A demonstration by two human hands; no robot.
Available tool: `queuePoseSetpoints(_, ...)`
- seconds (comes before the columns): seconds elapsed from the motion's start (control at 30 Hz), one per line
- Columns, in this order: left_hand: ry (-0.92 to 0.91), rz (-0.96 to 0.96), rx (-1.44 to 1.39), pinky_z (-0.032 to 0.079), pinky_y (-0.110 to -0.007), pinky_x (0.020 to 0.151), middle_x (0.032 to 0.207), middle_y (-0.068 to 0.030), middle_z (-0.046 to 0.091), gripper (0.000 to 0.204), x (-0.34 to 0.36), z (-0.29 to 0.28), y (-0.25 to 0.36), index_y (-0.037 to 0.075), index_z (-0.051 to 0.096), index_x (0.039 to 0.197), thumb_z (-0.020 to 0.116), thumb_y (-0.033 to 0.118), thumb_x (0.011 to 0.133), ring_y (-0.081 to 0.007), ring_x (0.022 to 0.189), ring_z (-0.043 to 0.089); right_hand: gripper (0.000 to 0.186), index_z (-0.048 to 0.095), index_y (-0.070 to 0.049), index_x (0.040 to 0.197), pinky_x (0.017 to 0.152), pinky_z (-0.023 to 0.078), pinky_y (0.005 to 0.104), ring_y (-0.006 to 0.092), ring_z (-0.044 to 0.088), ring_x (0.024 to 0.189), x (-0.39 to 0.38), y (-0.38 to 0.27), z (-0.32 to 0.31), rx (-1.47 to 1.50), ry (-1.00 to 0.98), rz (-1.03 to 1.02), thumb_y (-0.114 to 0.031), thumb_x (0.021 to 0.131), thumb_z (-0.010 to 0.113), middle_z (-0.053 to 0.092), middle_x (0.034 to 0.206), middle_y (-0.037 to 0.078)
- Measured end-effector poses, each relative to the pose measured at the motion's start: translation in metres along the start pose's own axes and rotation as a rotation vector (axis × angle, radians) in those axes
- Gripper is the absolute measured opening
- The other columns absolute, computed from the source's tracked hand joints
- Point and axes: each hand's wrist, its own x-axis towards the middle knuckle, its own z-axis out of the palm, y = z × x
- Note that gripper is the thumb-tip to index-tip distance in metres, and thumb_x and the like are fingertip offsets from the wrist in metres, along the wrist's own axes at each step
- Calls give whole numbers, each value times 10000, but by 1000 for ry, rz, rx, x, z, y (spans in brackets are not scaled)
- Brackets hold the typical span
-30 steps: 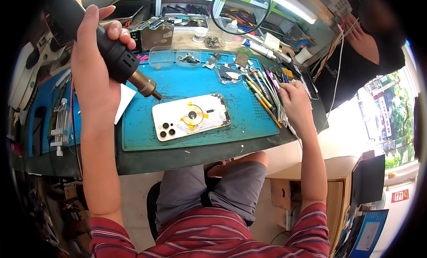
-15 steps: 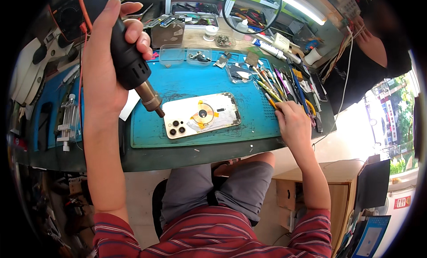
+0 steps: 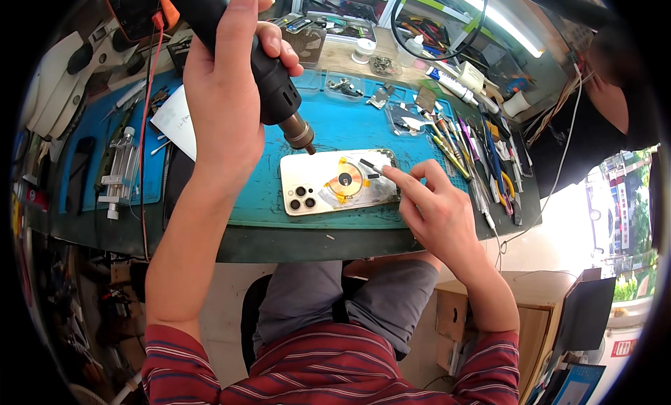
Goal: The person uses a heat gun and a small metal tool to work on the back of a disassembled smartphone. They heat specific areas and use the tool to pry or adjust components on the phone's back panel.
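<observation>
My left hand [image 3: 227, 101] is wrapped round the black handle of a hot air gun [image 3: 274, 87]. Its metal nozzle points down over a phone [image 3: 297, 171] lying back up on the blue mat [image 3: 258, 211]. The phone has a white-gold back, several dark lenses at its lower left and a copper coil [image 3: 344, 180] with yellow tape bits in the middle. My right hand [image 3: 440, 204] is at the phone's right end, fingers pinched on a small tool with a dark flat end [image 3: 369, 165], its exact kind unclear. That end is over the phone's back; contact cannot be told.
Tweezers, pens and other tools [image 3: 482, 153] lie in a row at the right. Small clear trays of parts [image 3: 344, 88] stand behind the phone. A metal clamp fixture [image 3: 120, 169] and a white paper [image 3: 173, 122] are at the left. A person in black [image 3: 583, 136] is at the far right.
My right hand has moved left from the row of tools to the phone's right end, now with a small tool. The hot air gun stays over the phone's left part, and the whole view has shifted.
</observation>
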Motion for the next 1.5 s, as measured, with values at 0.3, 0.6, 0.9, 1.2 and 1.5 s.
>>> queuePoseSetpoints(0.3,11,26,-71,518,-320,719,813,-30,507,398,3,-2,3,-10,573,1203,596,358,1053,-145,764,559,360,706,-126,1233,575,551,363,235,662,666,8,-2,12,40,2,-14,-55,880,689,618,990,55)
queuePoseSetpoints(0.6,65,50,-53,534,-316,729,813,-30,533,360,-4,5,-13,8,566,1206,578,339,1066,-145,756,581,354,683,-58,1235,642,567,350,235,682,788,26,-13,9,-50,-67,-94,-45,881,674,617,994,63)
queuePoseSetpoints(0.9,56,119,47,536,-309,721,800,-21,563,307,-24,22,-48,11,556,1197,586,290,1073,-126,740,600,396,678,-57,1247,677,572,352,245,684,835,27,-12,9,-33,-102,-89,-14,853,663,615,1001,69)
queuePoseSetpoints(1.2,52,111,38,537,-313,711,804,-19,564,315,-25,22,-48,8,559,1197,605,291,1067,-128,739,600,404,664,-96,1301,660,549,378,277,675,807,35,-11,9,-52,-99,-128,-14,907,634,638,983,79)
queuePoseSetpoints(1.5,91,129,-25,542,-322,716,803,-33,545,347,0,-1,-3,11,579,1183,613,328,1047,-150,743,597,394,629,-103,1326,665,559,378,258,697,793,52,-17,3,-134,-297,-116,-110,933,606,622,933,96)
